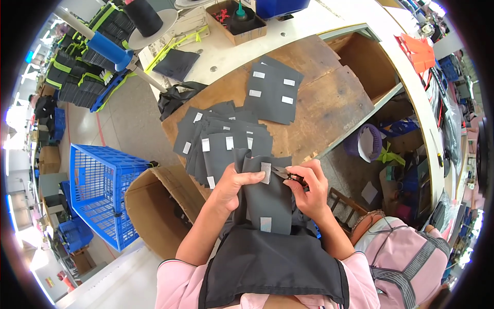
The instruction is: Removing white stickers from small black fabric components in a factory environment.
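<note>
My left hand (234,186) pinches a dark grey fabric panel (267,203) by its folded upper part, thumb lying on a silvery-white patch. Another such patch sits near the panel's lower end, over my lap. In my right hand (310,188) is a small pair of thread snips (290,176), its blades pointing left at the panel's edge beside the upper patch. Just beyond my hands a loose pile of similar grey panels (221,147) with pale patches is spread on the wooden board (329,98). A neater stack of panels (270,92) lies farther off.
At left stand an open cardboard box (154,206) and a blue plastic crate (105,193). A thread cone (141,18) rises at the far left. The white table (226,54) carries a small box of tools (236,23). A purple basket (363,143) sits below at right.
</note>
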A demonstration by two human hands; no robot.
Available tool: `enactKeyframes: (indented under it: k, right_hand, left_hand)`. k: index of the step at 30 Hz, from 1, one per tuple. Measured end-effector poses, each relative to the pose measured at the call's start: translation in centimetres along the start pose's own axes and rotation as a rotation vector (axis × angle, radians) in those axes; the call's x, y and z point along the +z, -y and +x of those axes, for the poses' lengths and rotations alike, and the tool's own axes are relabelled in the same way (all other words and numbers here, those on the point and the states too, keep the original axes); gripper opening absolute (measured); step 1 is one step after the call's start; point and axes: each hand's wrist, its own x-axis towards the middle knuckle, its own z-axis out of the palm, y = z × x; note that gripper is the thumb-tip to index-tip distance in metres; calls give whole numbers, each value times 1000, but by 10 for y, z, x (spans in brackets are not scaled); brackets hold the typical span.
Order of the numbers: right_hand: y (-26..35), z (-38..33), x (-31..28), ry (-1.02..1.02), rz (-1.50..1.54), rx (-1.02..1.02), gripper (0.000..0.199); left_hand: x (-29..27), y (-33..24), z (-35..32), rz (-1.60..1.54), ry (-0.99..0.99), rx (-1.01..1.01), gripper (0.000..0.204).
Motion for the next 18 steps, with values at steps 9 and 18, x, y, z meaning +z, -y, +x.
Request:
enactKeyframes:
  k: [9, 18]
  right_hand:
    - [5, 2, 2, -75, -48, -50, 27]
    - [5, -8, -4, -115, -120, -53, 27]
  left_hand:
    - [10, -3, -5, 20, -16, 16, 42]
    - [7, -1, -3, 32, -18, -5, 41]
